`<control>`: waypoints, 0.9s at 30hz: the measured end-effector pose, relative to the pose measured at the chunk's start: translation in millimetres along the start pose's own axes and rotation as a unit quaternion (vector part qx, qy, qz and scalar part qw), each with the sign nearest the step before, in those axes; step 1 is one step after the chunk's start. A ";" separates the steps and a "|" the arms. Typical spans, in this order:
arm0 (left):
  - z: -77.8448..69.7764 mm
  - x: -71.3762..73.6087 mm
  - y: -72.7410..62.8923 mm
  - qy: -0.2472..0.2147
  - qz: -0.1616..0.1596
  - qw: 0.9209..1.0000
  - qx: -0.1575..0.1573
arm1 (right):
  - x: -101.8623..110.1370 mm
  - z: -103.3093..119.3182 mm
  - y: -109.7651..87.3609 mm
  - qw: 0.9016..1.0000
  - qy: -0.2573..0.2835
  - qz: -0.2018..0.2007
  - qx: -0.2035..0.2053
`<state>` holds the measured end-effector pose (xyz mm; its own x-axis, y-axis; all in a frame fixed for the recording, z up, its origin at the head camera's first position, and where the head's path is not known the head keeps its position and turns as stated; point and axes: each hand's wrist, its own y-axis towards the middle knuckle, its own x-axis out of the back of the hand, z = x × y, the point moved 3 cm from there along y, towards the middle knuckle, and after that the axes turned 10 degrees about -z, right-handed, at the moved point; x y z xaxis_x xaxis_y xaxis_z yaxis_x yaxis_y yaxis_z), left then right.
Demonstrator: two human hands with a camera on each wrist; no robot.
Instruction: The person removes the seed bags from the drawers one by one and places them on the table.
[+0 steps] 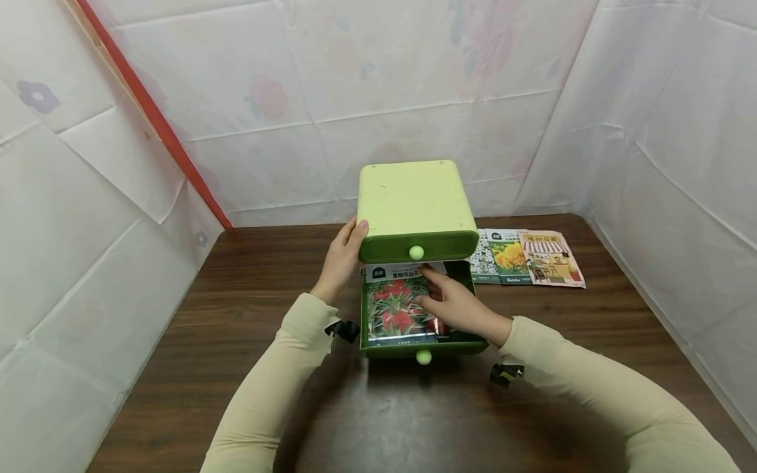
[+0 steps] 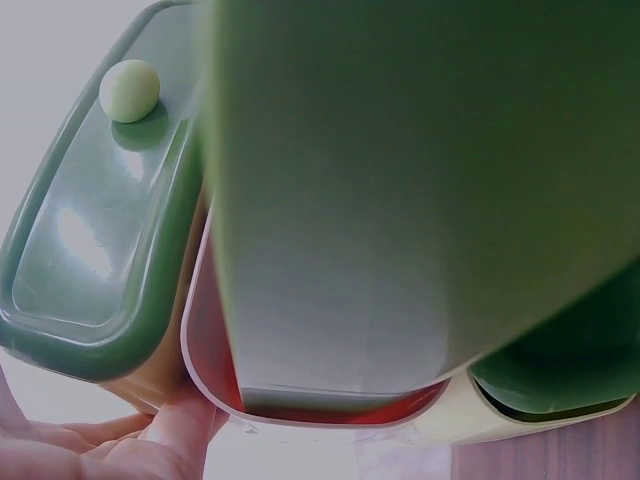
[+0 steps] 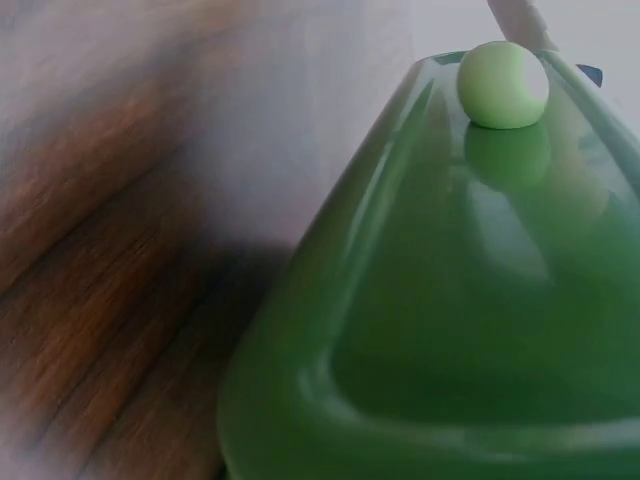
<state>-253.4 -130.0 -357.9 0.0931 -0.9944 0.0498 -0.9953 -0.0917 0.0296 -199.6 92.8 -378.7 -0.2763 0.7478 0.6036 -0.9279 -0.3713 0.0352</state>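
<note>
Red-flowered seed packet (image 1: 395, 318): lies face up in the pulled-out drawer (image 1: 387, 353), its printed title at the far end toward the cabinet, its long axis running front to back, away from the person.
Second packet (image 1: 439, 328): partly covered by the first and by the right hand, only a strip of red and dark print showing.
Right hand (image 1: 458, 305): spread over the packets, thumb and forefinger apart on the upper one, hiding the end of its title; the other fingers cannot be made out.
Left hand (image 1: 342, 257): fingers laid along the side of the green cabinet (image 1: 414, 197), thumb at its front corner.
Drawer front: round pale knob (image 1: 423, 357) toward the person; the cabinet overhangs the drawer's back.
Bench, right: white-flowered packet (image 1: 483, 259), yellow-flowered packet (image 1: 510, 257) and shopfront-print packet (image 1: 551, 258) overlap beside the cabinet, the first cut off by its corner.
Wrist views: blurred green panel blocks much of the left; drawer front fills the right, where packets and right hand stay out of sight.
</note>
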 end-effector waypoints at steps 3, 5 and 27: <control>0.3 -0.5 0.1 -0.003 0.002 1.000 0.001 | 1.3 -0.9 0.7 0.999 0.031 -0.007 -0.024; 0.8 -0.4 0.1 -0.005 0.003 1.000 0.003 | 1.6 -2.4 1.7 0.999 0.039 -0.011 -0.035; 0.1 -0.6 -0.7 -0.015 0.004 1.000 0.001 | 0.8 -11.6 8.6 0.965 0.207 0.033 -0.159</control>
<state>-252.8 -129.4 -358.1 0.0836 -0.9963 0.0202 -0.9962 -0.0831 0.0263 -210.7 96.7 -387.2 -0.3526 0.9087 0.2236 -0.9164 -0.2869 -0.2790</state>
